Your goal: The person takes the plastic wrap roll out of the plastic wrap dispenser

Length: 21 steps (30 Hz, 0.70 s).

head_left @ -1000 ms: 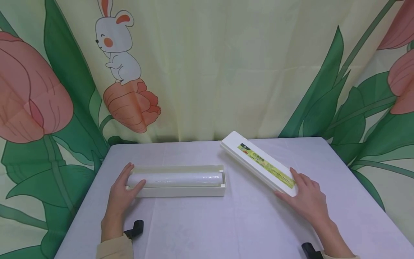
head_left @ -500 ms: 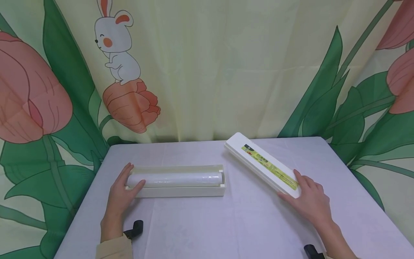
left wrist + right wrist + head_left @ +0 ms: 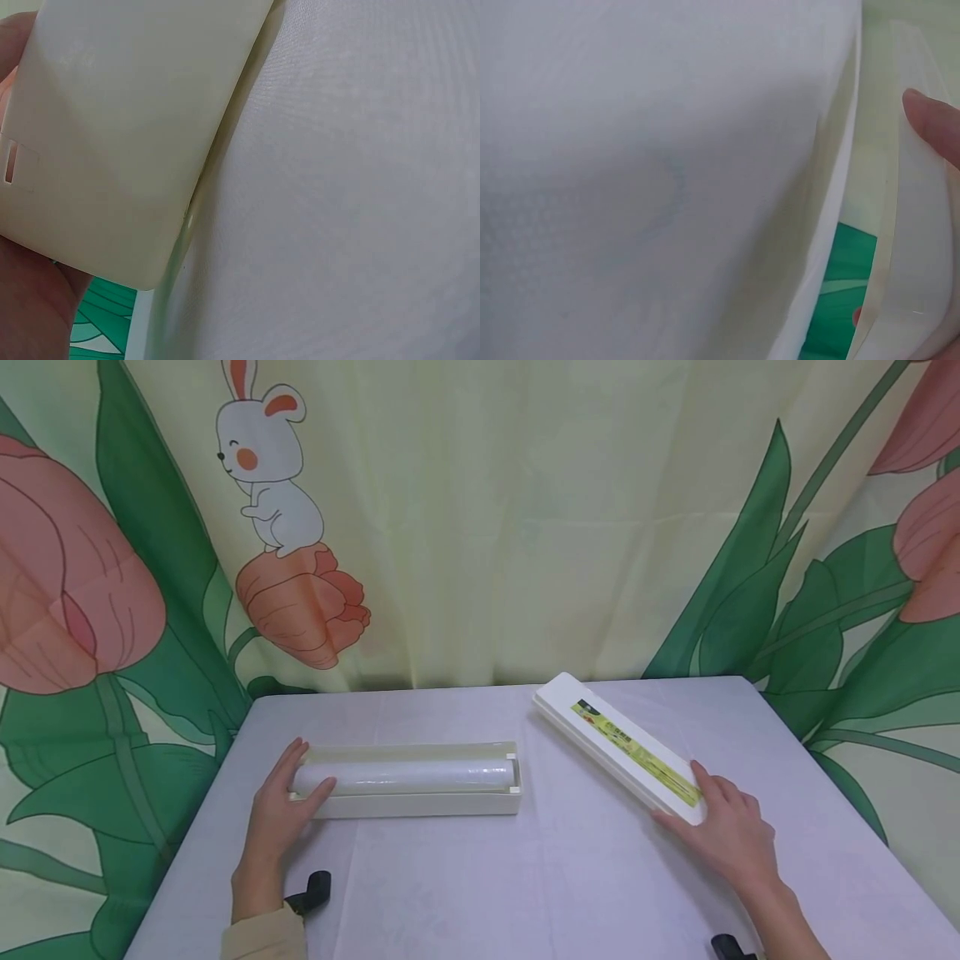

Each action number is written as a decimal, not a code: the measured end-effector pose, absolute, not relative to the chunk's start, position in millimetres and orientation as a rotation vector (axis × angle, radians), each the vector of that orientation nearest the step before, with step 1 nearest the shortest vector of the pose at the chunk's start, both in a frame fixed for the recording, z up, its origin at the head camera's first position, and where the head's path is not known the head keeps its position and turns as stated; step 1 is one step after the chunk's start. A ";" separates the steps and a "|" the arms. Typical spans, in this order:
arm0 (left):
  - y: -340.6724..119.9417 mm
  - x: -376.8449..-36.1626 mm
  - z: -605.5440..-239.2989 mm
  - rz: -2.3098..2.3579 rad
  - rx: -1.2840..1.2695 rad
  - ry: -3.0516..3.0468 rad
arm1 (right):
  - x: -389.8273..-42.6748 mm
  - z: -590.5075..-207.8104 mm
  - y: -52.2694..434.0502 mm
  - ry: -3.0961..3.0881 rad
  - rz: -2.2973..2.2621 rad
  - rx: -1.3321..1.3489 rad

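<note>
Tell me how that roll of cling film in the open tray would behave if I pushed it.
The roll of cling film is a smooth cylinder, so it would probably roll freely on a flat surface. Here the tray walls likely stop it. Its glossy wrap looks slippery and probably light.

A table (image 3: 465, 877) covered with a pale lilac-white cloth is seen up front. Right behind it a printed curtain (image 3: 480, 527) is hung, cream coloured, done up with big pink tulips, green leaves and a cartoon rabbit (image 3: 270, 477). Everything's lit softly and evenly.
</note>
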<state>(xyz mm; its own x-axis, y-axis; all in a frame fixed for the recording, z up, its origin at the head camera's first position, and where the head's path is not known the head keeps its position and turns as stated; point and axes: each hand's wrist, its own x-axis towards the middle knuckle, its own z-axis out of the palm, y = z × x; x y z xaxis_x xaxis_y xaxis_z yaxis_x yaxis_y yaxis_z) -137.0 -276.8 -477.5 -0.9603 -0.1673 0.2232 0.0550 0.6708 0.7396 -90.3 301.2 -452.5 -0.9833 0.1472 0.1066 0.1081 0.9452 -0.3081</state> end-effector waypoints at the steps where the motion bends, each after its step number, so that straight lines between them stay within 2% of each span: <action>1: -277.0 -137.2 -477.8 -1.170 0.088 -2.614 | -89.8 -452.9 301.8 -2.973 0.463 -0.200; 21: -278.8 -138.1 -479.7 -1.173 0.085 -2.618 | -85.2 -460.5 313.4 -3.032 0.505 -0.318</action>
<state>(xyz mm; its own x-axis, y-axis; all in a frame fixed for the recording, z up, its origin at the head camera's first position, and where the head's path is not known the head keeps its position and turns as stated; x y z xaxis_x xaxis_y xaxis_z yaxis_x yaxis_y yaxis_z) -138.1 -278.8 -479.7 -0.9616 -0.1627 0.2210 0.0566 0.6703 0.7399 -85.2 313.4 -460.5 -0.9775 0.2104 0.0164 0.1938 0.9254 -0.3257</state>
